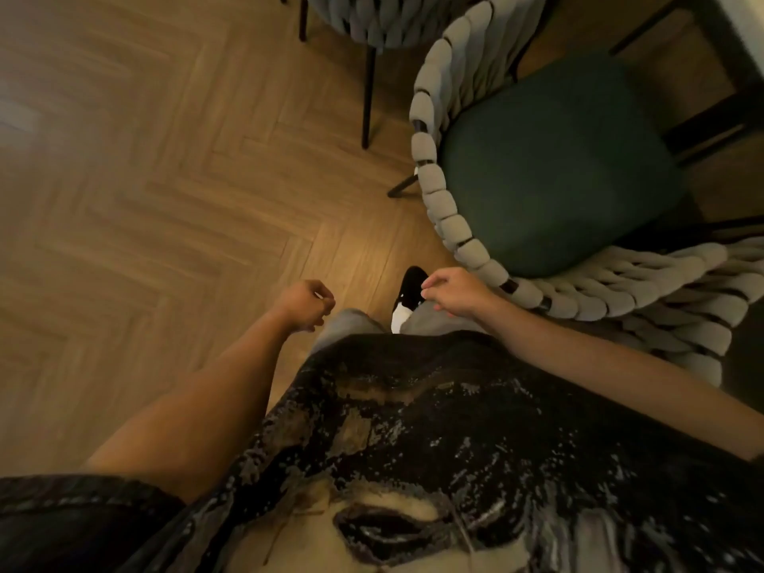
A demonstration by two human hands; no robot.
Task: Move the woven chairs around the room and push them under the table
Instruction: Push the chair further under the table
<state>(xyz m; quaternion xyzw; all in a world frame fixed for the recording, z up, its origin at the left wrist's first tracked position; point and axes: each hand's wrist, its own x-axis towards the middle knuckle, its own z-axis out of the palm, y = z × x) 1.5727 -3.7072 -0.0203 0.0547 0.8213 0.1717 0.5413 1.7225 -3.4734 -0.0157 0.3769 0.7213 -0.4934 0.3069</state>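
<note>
Herringbone wood floor carries a grey rope-woven chair with green cushion; left hand fisted empty, right hand loosely curled, empty.

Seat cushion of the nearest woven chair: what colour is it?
Dark green seat cushion, seen best in the head view.

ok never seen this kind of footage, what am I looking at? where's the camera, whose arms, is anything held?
One camera, worn on a person's head, looks down over their chest, so the arms are the wearer's own. The left hand is curled in a fist and the right hand hangs relaxed; neither holds anything. To the right stands a woven chair with a green seat cushion, beside a table corner. Another woven chair shows at the top, and a third at the right. All stand on a wood floor.
</note>
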